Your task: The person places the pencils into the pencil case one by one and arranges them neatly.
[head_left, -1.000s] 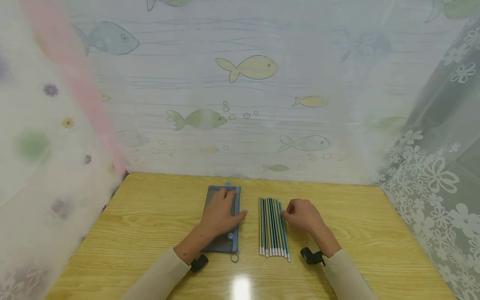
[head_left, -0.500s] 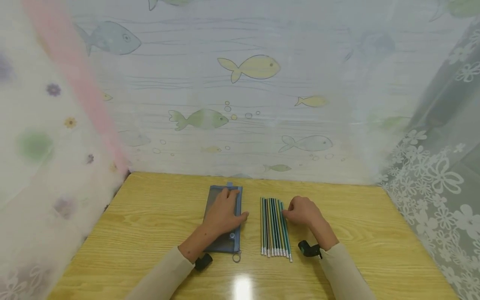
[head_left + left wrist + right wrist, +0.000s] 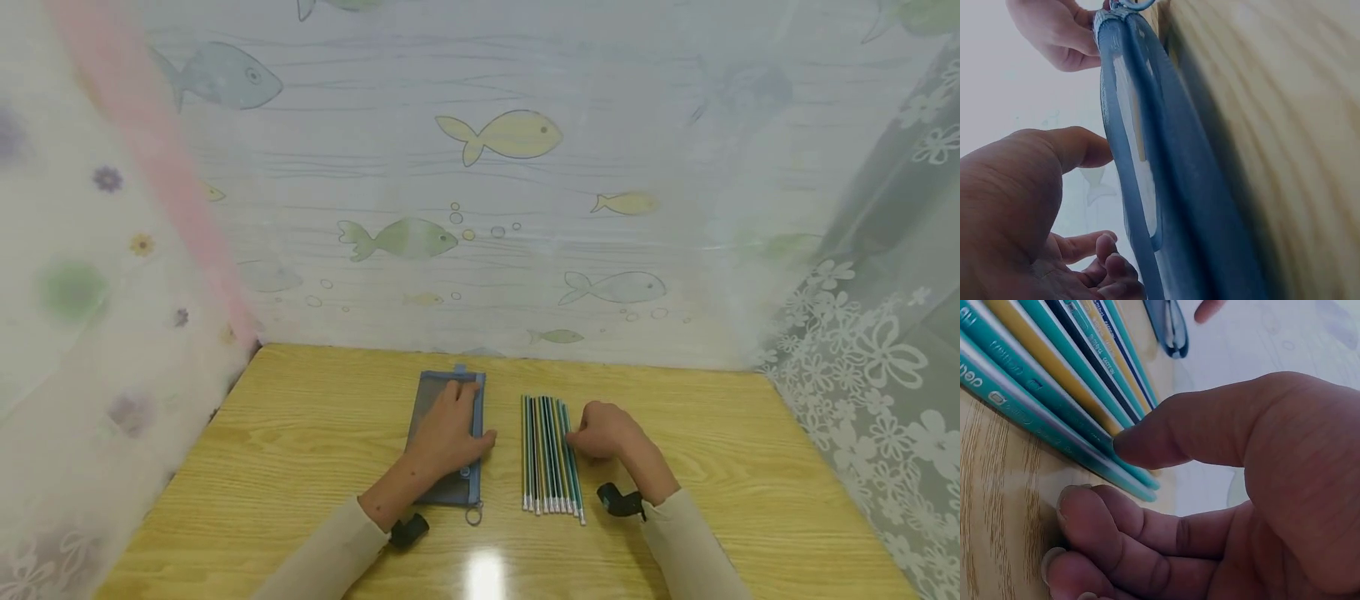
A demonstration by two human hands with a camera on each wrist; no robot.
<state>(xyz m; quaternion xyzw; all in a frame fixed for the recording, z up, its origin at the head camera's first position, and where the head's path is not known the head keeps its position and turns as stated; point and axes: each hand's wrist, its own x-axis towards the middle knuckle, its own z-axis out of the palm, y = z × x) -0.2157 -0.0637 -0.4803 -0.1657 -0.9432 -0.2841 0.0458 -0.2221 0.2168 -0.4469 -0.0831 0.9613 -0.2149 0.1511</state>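
Observation:
A blue zip pouch [image 3: 430, 400] with a see-through dark front lies flat on the table, a ring at its near end. My left hand [image 3: 447, 429] rests over it, fingers spread loosely and thumb past the zip edge. In the left wrist view the fingers curl beside the pouch [image 3: 1166, 162], and the thumb meets its edge. Right of it lies a row of pencils [image 3: 543, 458] in green, yellow and dark stripes, metal ends toward me. My right hand [image 3: 609, 433] is at the row's right side, fingers loosely curled, thumb over the outermost pencils [image 3: 1054, 419], gripping none.
The wooden table [image 3: 315, 433] runs back to a curtain [image 3: 510, 242] printed with fish. Flowered sheets hang at both sides. A black wrist camera [image 3: 408, 531] sits at my left wrist, another camera [image 3: 620, 500] at my right.
My right hand has shifted slightly toward me beside the pencils. My left hand stays on the pouch, and the pencils keep their places.

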